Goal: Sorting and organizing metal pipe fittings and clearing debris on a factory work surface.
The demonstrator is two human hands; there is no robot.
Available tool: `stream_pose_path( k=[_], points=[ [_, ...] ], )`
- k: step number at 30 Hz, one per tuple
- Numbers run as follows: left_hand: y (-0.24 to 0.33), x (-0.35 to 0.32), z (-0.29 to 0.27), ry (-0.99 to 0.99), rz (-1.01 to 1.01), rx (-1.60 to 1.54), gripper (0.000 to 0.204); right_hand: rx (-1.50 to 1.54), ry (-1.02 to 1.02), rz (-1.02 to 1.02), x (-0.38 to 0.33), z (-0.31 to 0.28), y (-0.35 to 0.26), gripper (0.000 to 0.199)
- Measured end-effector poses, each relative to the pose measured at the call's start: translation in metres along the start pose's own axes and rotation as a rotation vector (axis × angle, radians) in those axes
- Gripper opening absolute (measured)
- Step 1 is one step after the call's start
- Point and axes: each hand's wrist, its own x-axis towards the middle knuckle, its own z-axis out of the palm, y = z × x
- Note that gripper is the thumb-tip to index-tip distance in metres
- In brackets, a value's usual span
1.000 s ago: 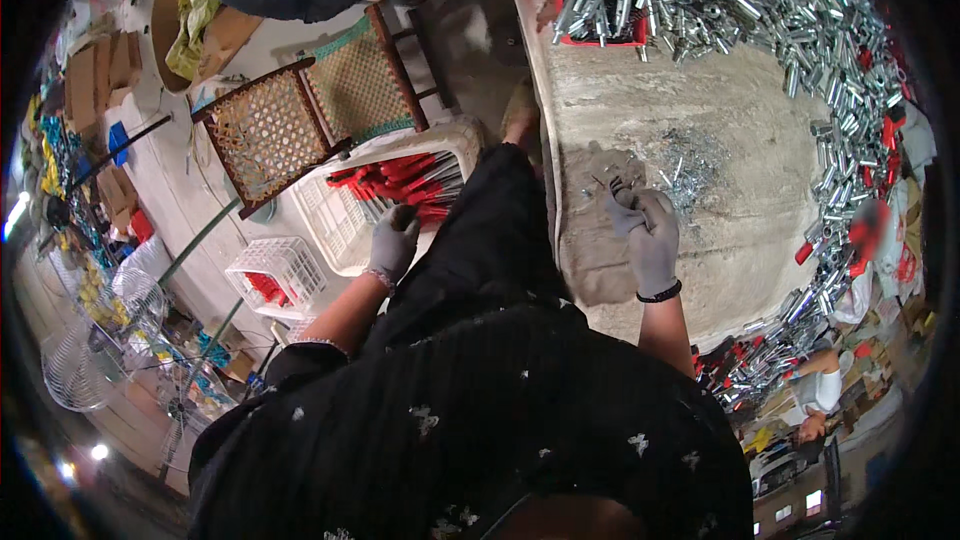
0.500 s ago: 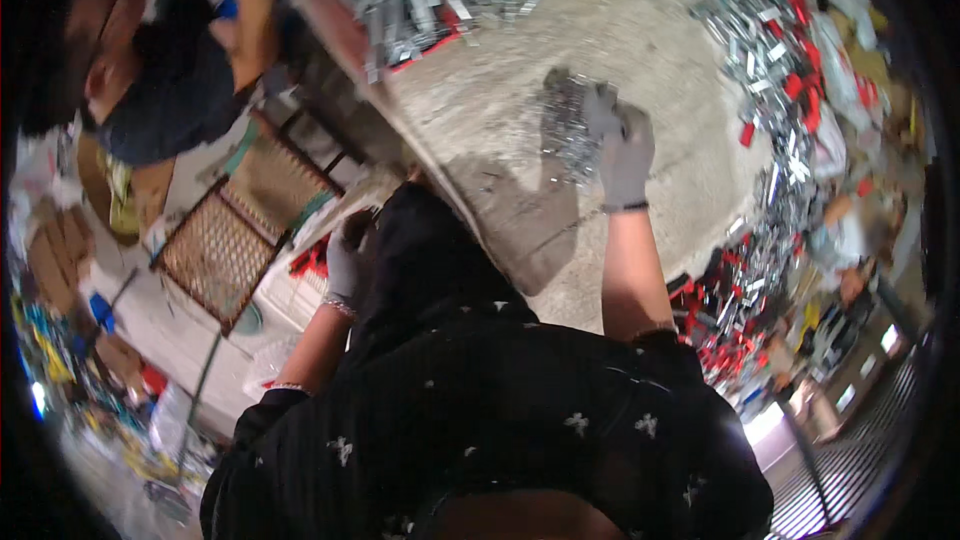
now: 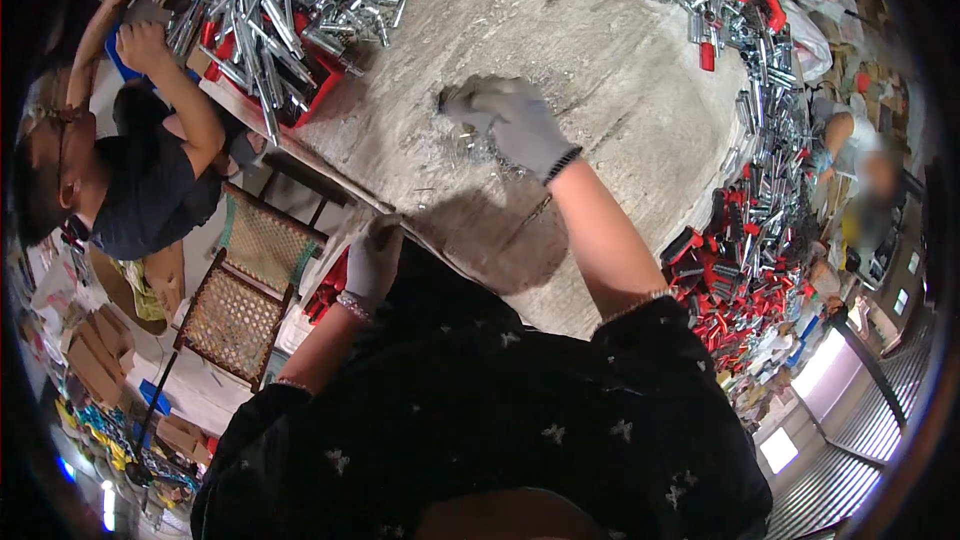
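Note:
My right hand (image 3: 520, 130), in a grey glove with darkened fingertips, reaches over the pale, worn tabletop (image 3: 620, 140). Its fingers stretch leftward and are slightly blurred; no object shows in them. Just below these fingers lies a scatter of small shiny metal bits (image 3: 468, 148). My left hand (image 3: 374, 258), gloved too, is at the table's near left edge, its fingers curled in at the rim. What they close on, if anything, is hidden. Red pieces (image 3: 327, 285) lie beside that hand, in a pale holder below table height.
Chrome sockets and bars (image 3: 275, 25) overflow a red tray (image 3: 325, 90) at the far left. More metal tools (image 3: 775, 140) and red-handled ones (image 3: 715, 280) line the right side. A co-worker (image 3: 140, 160) sits at left near a woven chair (image 3: 235, 325); another person (image 3: 870, 180) is at right.
My right hand has swept left across the tabletop, and the metal bits now lie further left. My left hand has risen to the table edge. The whole view has turned somewhat.

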Motion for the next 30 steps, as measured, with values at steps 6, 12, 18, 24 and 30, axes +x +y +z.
stream_pose_path(
  k=[6,12,18,24,30],
  points=[
    [-0.029,0.015,-0.001,0.035,0.004,-0.057,0.021,0.434,0.585,0.652,-0.013,-0.025,0.095,0.029],
    [-0.005,0.007,-0.006,0.078,0.103,0.042,0.018,0.027,0.188,0.538,-0.008,0.007,0.068,0.03],
    [-0.01,-0.004,-0.015,0.063,0.075,0.028,0.017,0.312,0.288,0.45,0.006,-0.006,0.048,0.032],
    [0.006,0.003,-0.008,0.056,0.037,-0.023,0.017,-0.014,0.422,0.605,0.103,-0.031,0.112,0.034],
    [-0.027,0.002,-0.013,0.098,0.091,-0.047,0.016,0.026,0.039,-0.167,0.022,0.051,0.033,0.033]
  ],
)
